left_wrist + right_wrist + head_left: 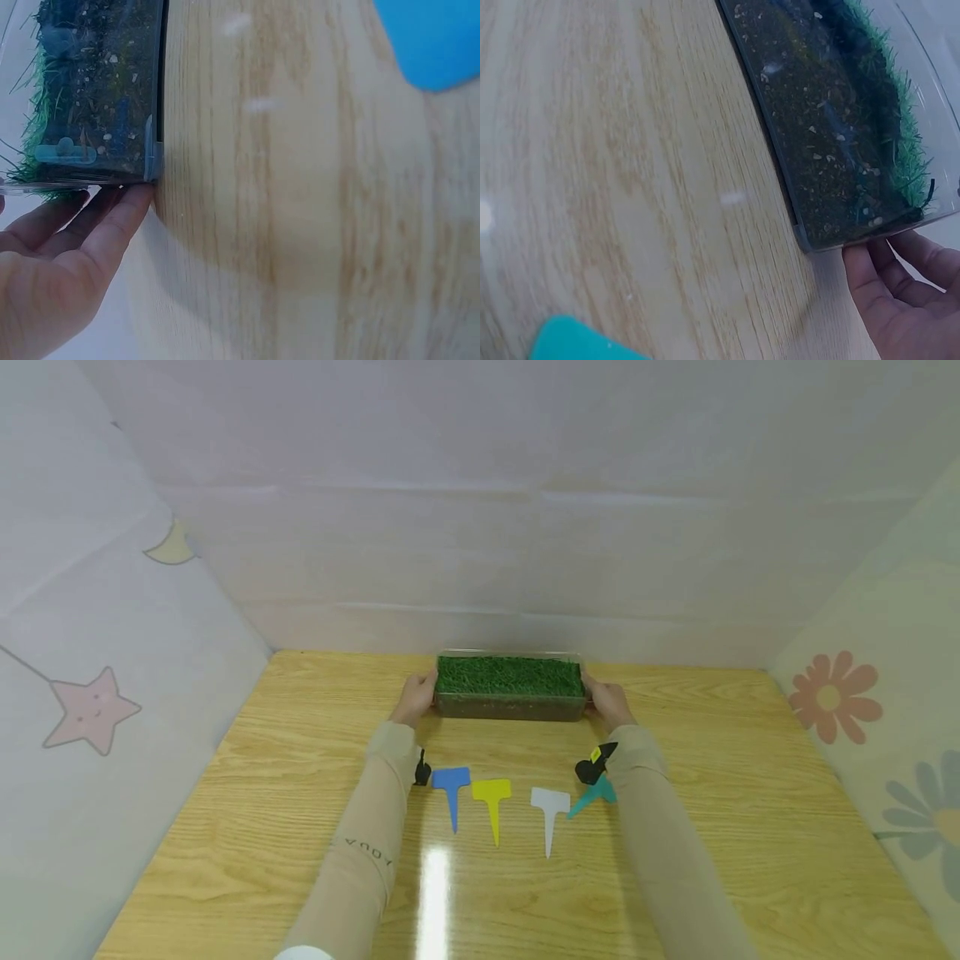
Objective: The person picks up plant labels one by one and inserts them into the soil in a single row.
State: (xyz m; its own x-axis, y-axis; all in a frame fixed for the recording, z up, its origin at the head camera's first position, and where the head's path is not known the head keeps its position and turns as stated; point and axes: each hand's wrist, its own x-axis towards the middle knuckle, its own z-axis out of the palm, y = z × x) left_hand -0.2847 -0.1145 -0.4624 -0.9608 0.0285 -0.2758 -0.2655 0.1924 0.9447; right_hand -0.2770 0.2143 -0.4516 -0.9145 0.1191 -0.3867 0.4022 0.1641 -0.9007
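A clear rectangular planter box (510, 707) filled with dark soil and topped with green grass (510, 676) stands near the table's back edge. My left hand (416, 697) rests against its left end; in the left wrist view, fairly straight fingers (120, 225) touch the end wall low down. At the opposite end, my right hand (609, 702) presses with its fingertips on the box wall, and its fingers (862, 274) look only slightly bent. Neither hand wraps round the box in these views. Whether the base touches the table is hard to tell.
Nearer to me lie T-shaped plant labels: blue (452, 781), yellow (492, 791), white (551, 802) and teal (596, 795), the last partly behind the right forearm. A black piece (422, 770) shows beside the left sleeve. Pale cloth walls enclose the wooden table (480, 893).
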